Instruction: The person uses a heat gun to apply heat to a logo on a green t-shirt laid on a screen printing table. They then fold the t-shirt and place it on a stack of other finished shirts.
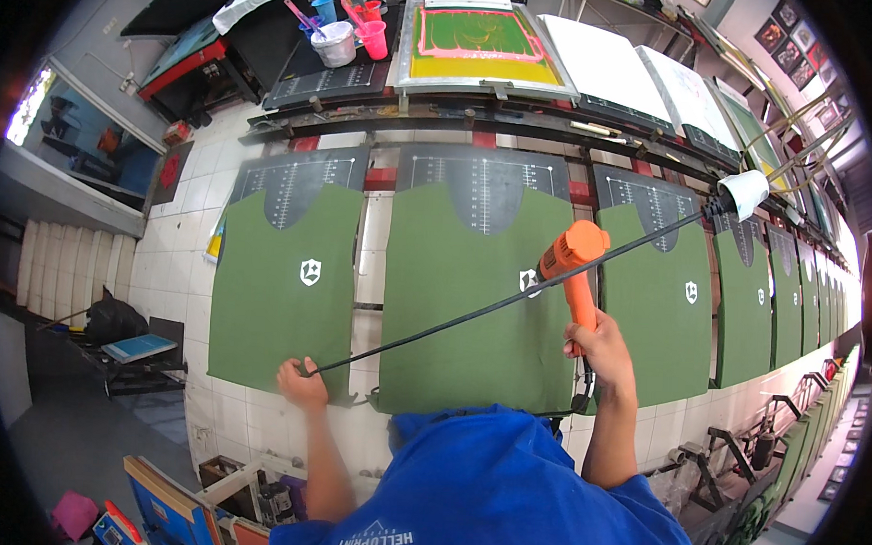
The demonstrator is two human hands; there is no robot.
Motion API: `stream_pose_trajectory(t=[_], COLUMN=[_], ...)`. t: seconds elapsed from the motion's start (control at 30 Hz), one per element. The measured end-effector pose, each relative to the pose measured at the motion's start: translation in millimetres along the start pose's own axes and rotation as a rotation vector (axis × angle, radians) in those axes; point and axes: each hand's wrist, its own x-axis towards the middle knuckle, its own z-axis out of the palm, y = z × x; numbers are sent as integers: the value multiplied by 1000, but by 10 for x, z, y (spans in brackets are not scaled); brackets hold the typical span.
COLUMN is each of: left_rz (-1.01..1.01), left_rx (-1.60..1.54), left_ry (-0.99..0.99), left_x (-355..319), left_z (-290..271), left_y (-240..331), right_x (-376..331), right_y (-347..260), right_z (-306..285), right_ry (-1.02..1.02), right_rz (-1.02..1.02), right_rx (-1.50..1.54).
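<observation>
Emblems (309, 273) mark green fabric (280, 330); left hand (302, 385) grips cord (434, 330), right hand (601, 350) orange heat gun (581, 292).

Left forearm (327, 472) bare, reaching forward, left hand (302, 385) curled closed by the leftmost board's (252, 177) near right corner — right forearm (614, 428) bare, raised, right hand (604, 349) gripping beside the middle board's (437, 176) right edge

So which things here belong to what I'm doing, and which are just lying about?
Job in hand:
orange heat gun, in the right hand
black cord, in the left hand
green fabric pieces on dark boards

Apparently just lying about:
black bag
blue flat item
pink item
</observation>
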Motion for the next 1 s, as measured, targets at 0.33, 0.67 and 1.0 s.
stream_pose_trajectory(t=[0.33, 0.67, 1.0], left_rz=[27, 104, 8], left_rx=[-3, 13, -455], left_ry=[29, 54, -235], left_x=[-33, -20, 70], left_z=[42, 48, -1005], left_y=[-66, -79, -44], right_x=[-177, -216, 25], right_y=[69, 96, 170], right_z=[-84, -41, 378], right_ry=[-50, -67, -105], right_rz=[26, -14, -64], right_rx=[1, -37, 223])
